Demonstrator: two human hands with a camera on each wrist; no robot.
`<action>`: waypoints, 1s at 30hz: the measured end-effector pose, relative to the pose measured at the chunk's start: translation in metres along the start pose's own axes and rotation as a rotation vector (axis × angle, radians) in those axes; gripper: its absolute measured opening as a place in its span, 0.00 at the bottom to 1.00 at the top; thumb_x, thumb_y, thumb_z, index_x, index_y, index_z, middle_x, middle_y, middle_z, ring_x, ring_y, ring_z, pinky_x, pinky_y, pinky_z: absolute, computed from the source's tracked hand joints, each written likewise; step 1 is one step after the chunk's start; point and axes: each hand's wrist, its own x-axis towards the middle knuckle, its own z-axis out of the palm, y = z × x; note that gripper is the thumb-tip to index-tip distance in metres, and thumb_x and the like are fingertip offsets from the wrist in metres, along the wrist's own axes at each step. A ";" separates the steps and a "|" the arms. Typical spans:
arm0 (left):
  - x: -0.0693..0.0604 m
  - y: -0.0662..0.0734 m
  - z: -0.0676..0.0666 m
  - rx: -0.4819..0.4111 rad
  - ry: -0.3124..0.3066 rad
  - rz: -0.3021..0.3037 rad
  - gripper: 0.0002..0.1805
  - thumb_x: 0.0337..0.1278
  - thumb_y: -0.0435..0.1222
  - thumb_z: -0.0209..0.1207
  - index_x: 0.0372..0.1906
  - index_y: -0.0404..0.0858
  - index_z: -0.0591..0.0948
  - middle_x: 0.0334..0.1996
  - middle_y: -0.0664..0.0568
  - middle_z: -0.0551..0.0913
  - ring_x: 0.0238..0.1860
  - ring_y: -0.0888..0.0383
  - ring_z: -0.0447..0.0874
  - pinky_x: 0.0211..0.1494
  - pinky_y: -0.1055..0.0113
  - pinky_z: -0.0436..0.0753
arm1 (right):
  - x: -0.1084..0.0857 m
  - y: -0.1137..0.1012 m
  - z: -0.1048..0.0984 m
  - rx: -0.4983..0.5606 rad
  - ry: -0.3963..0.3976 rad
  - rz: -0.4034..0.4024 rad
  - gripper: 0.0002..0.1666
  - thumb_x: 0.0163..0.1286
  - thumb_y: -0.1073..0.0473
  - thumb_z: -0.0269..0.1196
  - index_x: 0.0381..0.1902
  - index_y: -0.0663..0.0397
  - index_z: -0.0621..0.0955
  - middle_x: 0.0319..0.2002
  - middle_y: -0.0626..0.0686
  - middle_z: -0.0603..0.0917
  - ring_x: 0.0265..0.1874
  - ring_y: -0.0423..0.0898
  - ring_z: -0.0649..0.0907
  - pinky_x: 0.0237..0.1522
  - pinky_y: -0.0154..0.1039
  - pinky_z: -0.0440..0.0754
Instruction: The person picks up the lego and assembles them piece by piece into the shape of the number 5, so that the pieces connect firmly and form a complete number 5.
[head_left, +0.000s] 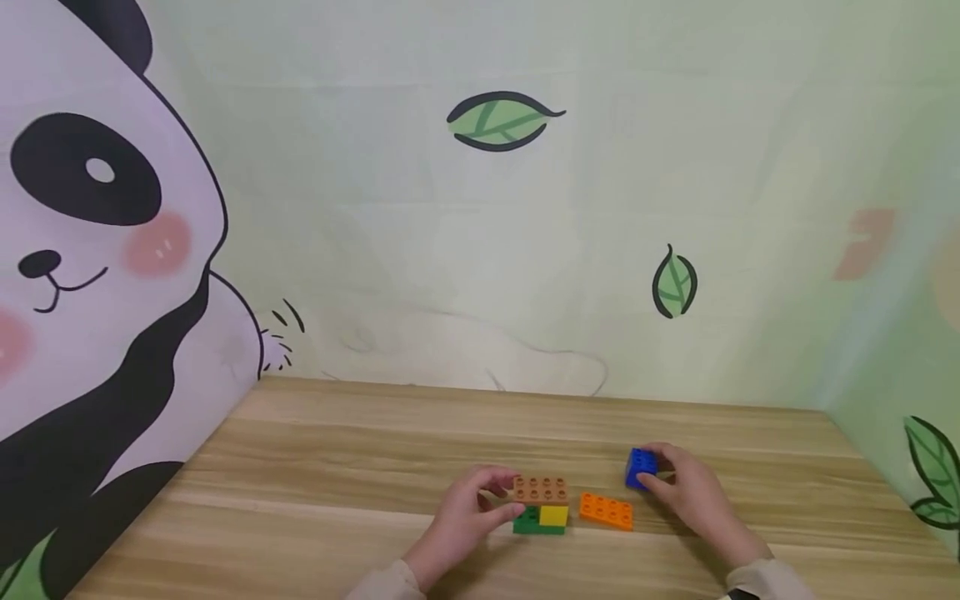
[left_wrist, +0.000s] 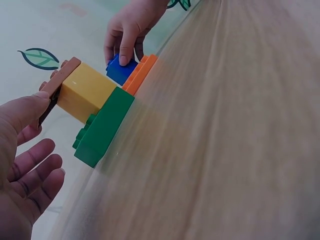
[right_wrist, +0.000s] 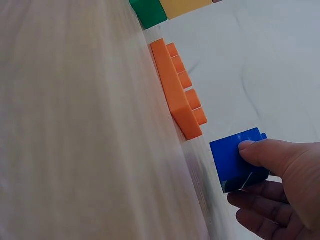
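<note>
My left hand (head_left: 468, 512) pinches the left end of a flat brown building brick (head_left: 540, 490) between thumb and fingers. That brown brick lies across the top of a yellow brick (left_wrist: 89, 92), which sits on one end of a green brick (left_wrist: 106, 127) standing on the table. Under the brown brick's left half there is a gap above the green studs. To the right, my right hand (head_left: 690, 490) grips a blue brick (right_wrist: 239, 159), thumb on one side and fingers on the other. Between the two hands an orange brick (head_left: 606, 511) lies flat, studs up.
The wooden table (head_left: 360, 442) reaches back to a pale green printed backdrop (head_left: 360, 250). A large panda picture (head_left: 172, 308) covers the left wall. Leaf drawings (head_left: 675, 283) decorate the back and right side.
</note>
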 end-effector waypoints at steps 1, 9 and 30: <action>0.000 0.000 0.000 -0.001 -0.001 -0.002 0.22 0.53 0.42 0.66 0.53 0.40 0.79 0.47 0.49 0.81 0.46 0.56 0.78 0.42 0.74 0.78 | 0.000 -0.001 0.000 0.002 0.001 0.002 0.24 0.63 0.60 0.66 0.55 0.64 0.76 0.46 0.65 0.83 0.42 0.55 0.84 0.41 0.46 0.84; 0.001 0.003 0.000 -0.003 0.004 -0.012 0.22 0.53 0.41 0.67 0.53 0.39 0.79 0.46 0.48 0.80 0.45 0.56 0.78 0.42 0.74 0.78 | 0.002 -0.007 -0.004 0.017 0.012 -0.007 0.26 0.64 0.60 0.65 0.57 0.66 0.75 0.46 0.64 0.83 0.41 0.53 0.83 0.40 0.44 0.84; -0.003 0.006 0.002 -0.003 0.019 -0.004 0.21 0.52 0.38 0.67 0.52 0.37 0.80 0.42 0.48 0.81 0.43 0.55 0.79 0.40 0.75 0.78 | -0.001 -0.051 -0.018 0.079 -0.008 -0.026 0.27 0.65 0.53 0.65 0.58 0.63 0.76 0.45 0.59 0.85 0.40 0.47 0.83 0.38 0.36 0.83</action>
